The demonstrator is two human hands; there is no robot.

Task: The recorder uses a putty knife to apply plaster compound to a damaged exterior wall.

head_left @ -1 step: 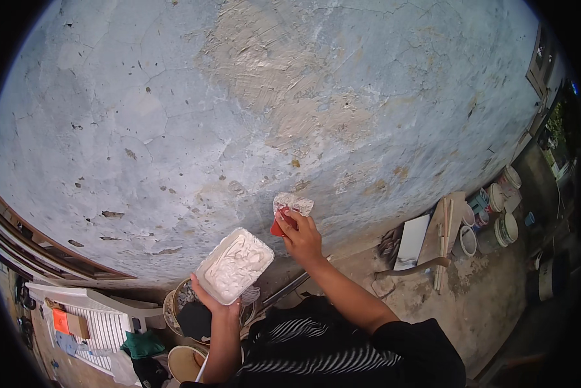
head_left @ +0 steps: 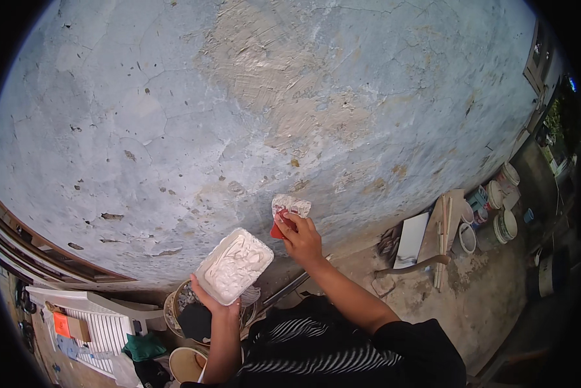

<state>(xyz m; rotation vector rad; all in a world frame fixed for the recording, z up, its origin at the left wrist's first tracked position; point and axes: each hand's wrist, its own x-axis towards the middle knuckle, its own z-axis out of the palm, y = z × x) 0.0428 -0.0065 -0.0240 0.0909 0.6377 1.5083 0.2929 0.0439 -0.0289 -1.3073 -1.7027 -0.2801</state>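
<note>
My left hand [head_left: 209, 299] is closed around the lower left side of a white rectangular tub [head_left: 208, 270]. Thick white putty [head_left: 239, 262] fills the tub, its surface ridged and uneven. Just right of the tub, my right hand [head_left: 301, 241] grips a red putty spreader [head_left: 281, 227], fingers pressed on its body. A coat of putty covers the spreader's upper edge. Behind it rises a pale blue, cracked wall [head_left: 161, 123] with a large rough beige patch [head_left: 264, 64]; whether the spreader touches the wall I cannot tell.
Low at left are a white slatted piece of furniture [head_left: 103, 323] with an orange box [head_left: 61, 324] on it, a round container [head_left: 172, 310] and a bucket [head_left: 187, 364]. To the right stand a white board [head_left: 411, 239], wooden sticks [head_left: 442, 249], a curved wooden handle [head_left: 413, 266] and several buckets [head_left: 505, 226].
My right hand and the spreader have shifted very slightly left and down. My left hand and the tub look the same.
</note>
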